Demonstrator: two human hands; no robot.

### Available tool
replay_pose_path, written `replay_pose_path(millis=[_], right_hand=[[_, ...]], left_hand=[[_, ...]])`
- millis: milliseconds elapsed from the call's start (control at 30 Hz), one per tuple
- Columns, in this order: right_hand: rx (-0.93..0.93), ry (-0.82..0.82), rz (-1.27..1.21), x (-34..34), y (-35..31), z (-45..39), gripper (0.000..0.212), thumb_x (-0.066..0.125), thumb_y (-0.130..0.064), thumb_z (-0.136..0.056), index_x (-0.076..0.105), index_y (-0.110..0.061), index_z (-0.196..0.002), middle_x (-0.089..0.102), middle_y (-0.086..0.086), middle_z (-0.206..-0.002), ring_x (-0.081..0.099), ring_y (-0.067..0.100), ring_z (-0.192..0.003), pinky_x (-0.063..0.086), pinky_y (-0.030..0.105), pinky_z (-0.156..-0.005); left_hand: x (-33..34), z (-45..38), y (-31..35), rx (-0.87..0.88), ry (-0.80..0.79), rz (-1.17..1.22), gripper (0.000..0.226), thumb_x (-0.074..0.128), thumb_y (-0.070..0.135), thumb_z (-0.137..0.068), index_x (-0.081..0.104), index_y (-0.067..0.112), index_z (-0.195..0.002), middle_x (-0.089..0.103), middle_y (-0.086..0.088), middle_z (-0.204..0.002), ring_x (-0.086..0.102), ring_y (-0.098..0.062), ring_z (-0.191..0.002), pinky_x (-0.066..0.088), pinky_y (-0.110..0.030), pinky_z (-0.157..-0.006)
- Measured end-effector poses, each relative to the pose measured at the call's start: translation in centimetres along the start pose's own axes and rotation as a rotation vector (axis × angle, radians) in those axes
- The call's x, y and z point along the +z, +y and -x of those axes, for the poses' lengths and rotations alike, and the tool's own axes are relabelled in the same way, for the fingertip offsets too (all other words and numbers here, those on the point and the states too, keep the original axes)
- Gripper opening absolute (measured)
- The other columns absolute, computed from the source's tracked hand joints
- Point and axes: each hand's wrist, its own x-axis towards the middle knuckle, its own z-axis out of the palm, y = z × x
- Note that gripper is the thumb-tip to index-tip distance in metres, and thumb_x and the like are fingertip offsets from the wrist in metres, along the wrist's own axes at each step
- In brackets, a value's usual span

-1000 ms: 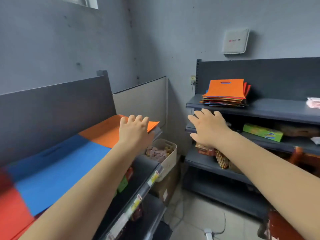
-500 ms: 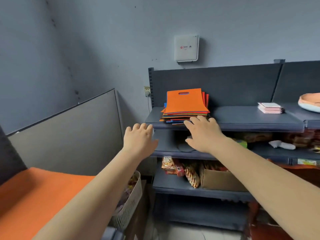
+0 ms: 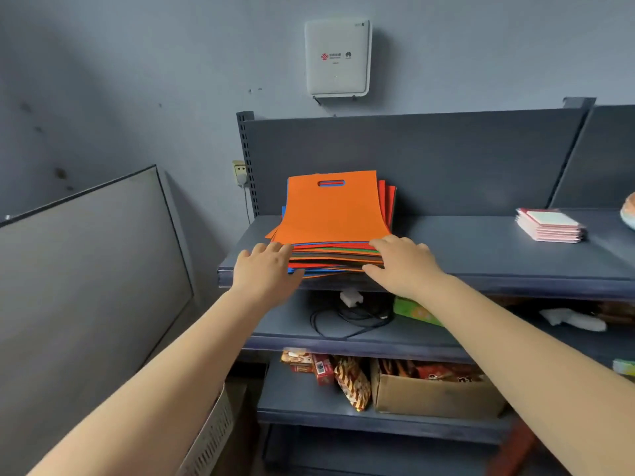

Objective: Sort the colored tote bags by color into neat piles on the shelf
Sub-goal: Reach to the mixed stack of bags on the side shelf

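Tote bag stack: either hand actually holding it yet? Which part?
Neither hand clearly grips it. The left hand and right hand have fingers at the front edge of the tote bag stack, at its left and right corners; closure cannot be told.

Mixed stack of tote bags (image 3: 335, 259) on the shelf (image 3: 481, 249)

An orange bag with a cut-out handle slot is laid flat on top; blue, green, red and orange edges are fanned unevenly beneath it, between the left hand (image 3: 266, 269) and the right hand (image 3: 403, 261), both touching the front edge.
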Motion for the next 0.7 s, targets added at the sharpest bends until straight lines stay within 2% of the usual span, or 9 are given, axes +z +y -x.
replay_pose_path(millis=[167,333,467,567,600,633,700], right_hand=[[0.126,-0.071,-0.256,2.0,3.7,-5.9,0.053,0.047,-0.044,-0.095,0.041,-0.018,-0.141,0.042,0.003,-0.144,0.044,0.026,-0.128,0.037,0.043,-0.105],[0.239,-0.147,-0.279,4.2,5.5,-10.4,0.055,0.046,-0.046,-0.095,0.044,-0.011,-0.138,0.046,0.009,-0.137,0.049,0.027,-0.121,0.044,0.045,-0.099],[0.375,-0.104,-0.445,5.4,5.8,-12.8,0.046,0.051,-0.046,-0.094,0.06,-0.005,-0.113,0.054,0.011,-0.114,0.056,0.027,-0.097,0.049,0.037,-0.08],[0.456,-0.046,-0.54,5.5,6.0,-13.7,0.033,0.059,-0.042,-0.09,0.06,-0.01,-0.083,0.058,0.005,-0.085,0.056,0.026,-0.083,0.041,0.03,-0.062],[0.481,-0.014,-0.557,5.5,6.0,-13.9,0.03,0.062,-0.04,-0.088,0.061,-0.011,-0.083,0.06,0.004,-0.086,0.057,0.026,-0.084,0.04,0.029,-0.063],[0.508,0.023,-0.591,5.5,6.1,-14.0,0.027,0.065,-0.037,-0.087,0.064,-0.01,-0.091,0.063,0.006,-0.095,0.058,0.026,-0.089,0.042,0.03,-0.069],[0.583,0.094,-0.711,5.4,6.1,-14.2,0.04,0.069,-0.032,-0.085,0.064,-0.006,-0.114,0.063,0.009,-0.116,0.058,0.028,-0.105,0.044,0.034,-0.081]], left_hand=[[2.8,-5.8,0.5,-0.018,-0.031,0.062,0.043,0.04,0.047,-0.096,0.046,0.02,-0.128,0.052,0.001,-0.132,0.045,-0.025,-0.122,0.036,-0.037,-0.092],[5.7,-10.4,0.3,-0.002,-0.061,0.084,0.039,0.036,0.047,-0.097,0.049,0.021,-0.123,0.053,0.002,-0.13,0.045,-0.024,-0.121,0.033,-0.037,-0.096],[7.7,-12.2,0.4,0.085,-0.028,0.156,0.044,0.035,0.046,-0.098,0.046,0.023,-0.133,0.046,0.006,-0.141,0.037,-0.019,-0.131,0.026,-0.036,-0.103],[8.3,-12.9,0.4,0.167,-0.008,0.226,0.046,0.037,0.045,-0.098,0.044,0.024,-0.139,0.041,0.006,-0.147,0.032,-0.014,-0.137,0.022,-0.031,-0.105],[8.3,-13.0,0.4,0.19,-0.009,0.245,0.046,0.038,0.044,-0.098,0.044,0.024,-0.139,0.04,0.006,-0.148,0.031,-0.013,-0.137,0.021,-0.03,-0.105],[8.4,-13.2,0.3,0.21,-0.011,0.264,0.046,0.039,0.044,-0.098,0.044,0.024,-0.14,0.041,0.006,-0.148,0.032,-0.013,-0.137,0.021,-0.03,-0.106],[8.5,-13.4,0.1,0.242,-0.024,0.293,0.047,0.04,0.043,-0.098,0.044,0.024,-0.14,0.041,0.005,-0.148,0.032,-0.014,-0.138,0.021,-0.032,-0.109]])
